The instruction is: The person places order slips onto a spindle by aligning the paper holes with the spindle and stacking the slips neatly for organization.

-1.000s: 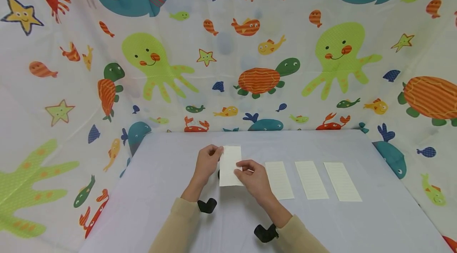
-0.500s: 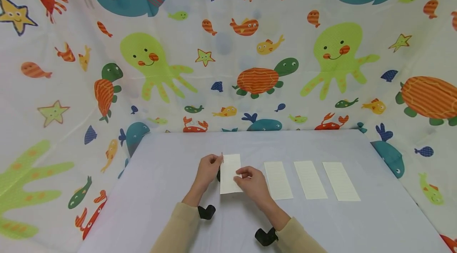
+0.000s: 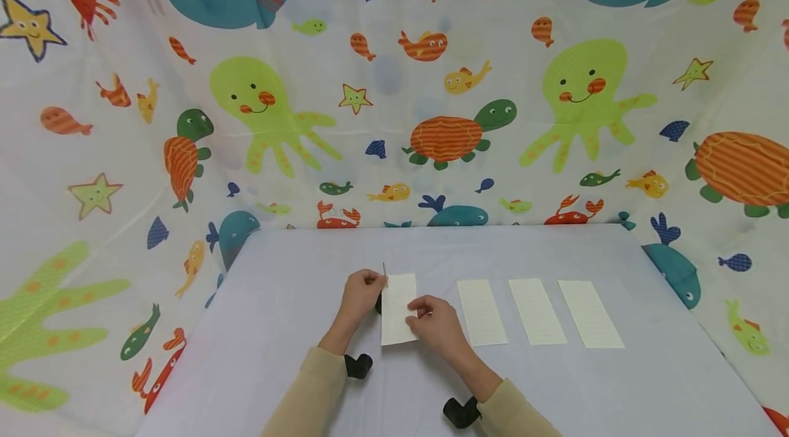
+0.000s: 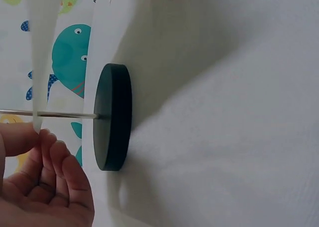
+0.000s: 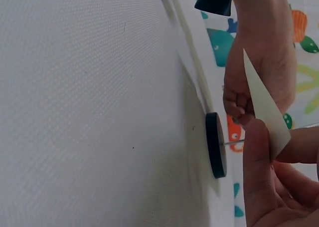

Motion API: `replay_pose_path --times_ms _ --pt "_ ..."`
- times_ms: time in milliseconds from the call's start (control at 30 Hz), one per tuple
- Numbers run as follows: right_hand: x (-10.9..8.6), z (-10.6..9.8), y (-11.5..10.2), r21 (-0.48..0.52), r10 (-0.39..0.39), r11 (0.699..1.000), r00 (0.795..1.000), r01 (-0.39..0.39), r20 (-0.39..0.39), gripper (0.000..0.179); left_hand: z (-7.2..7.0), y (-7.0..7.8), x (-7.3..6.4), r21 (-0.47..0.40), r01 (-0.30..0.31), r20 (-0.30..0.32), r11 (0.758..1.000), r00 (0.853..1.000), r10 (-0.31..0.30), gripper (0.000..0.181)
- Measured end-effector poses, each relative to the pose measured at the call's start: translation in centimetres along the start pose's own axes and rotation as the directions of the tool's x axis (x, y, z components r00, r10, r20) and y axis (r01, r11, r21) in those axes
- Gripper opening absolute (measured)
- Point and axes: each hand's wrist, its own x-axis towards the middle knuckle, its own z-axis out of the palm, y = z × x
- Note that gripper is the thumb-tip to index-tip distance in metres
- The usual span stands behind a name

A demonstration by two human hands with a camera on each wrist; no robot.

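Note:
A paper slip is impaled near its left edge on the thin metal rod of a bill spike. The spike's round black base stands on the white table, and its rod passes through the slip above it. In the head view the rod's tip shows over the slip's upper left corner, while most of the base is hidden. My left hand pinches the slip's left edge right beside the rod. With thumb and finger, my right hand pinches the opposite edge; the right wrist view shows the slip raised off the table.
Three pale lined slips lie in a row to the right: a near one, a middle one and a far one. A sea-animal curtain rises behind the white tabletop. Black wrist mounts sit by the sleeves.
Both hands have lowered the slip along the spike, toward the base. The rod's tip now stands out above the slip. The three slips on the table have stayed put.

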Motion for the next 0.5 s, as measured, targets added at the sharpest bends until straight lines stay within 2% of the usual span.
replay_pose_path --times_ms 267,500 --pt "-0.3 -0.1 0.4 -0.052 -0.038 0.998 0.997 0.041 0.064 0.014 0.1 -0.6 0.3 0.077 -0.021 0.008 0.997 1.000 0.020 0.015" --pt "-0.5 -0.1 0.8 -0.109 -0.043 0.993 0.993 0.055 0.114 0.014 0.5 -1.3 0.5 0.146 -0.053 0.045 0.988 0.998 0.047 0.013"
